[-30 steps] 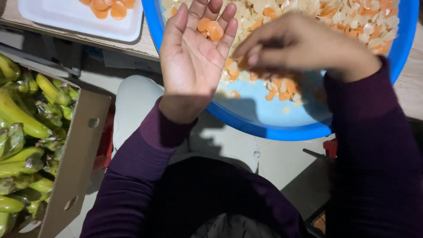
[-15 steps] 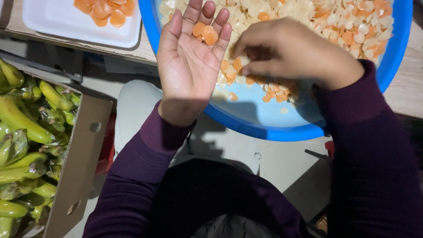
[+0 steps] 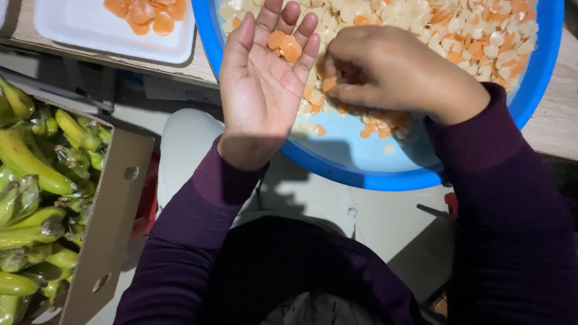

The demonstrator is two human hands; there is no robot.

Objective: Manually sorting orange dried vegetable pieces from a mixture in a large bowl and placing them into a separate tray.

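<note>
The fingers of the left hand are lying open and nearly flat, palm turned up, making a shallow shelf on which a few orange slices are resting against the finger bases. That hand is hovering over the near left rim of the blue basin, so anything sliding off would likely be dropping back inside. The right hand is curling knuckles-up over the basin's contents, fingertips pinching one orange piece out of the mixed pale and orange slices that are filling the far part of the basin; the near part is showing bare blue bottom, with loose pieces scattered there.

The basin is overhanging the near edge of the wooden table, bringing it close to the person's lap. At the table's far left corner a white tray is holding sorted orange slices, just beside the open hand. Below, by the left knee, a cardboard box of green bananas is crowding that side.
</note>
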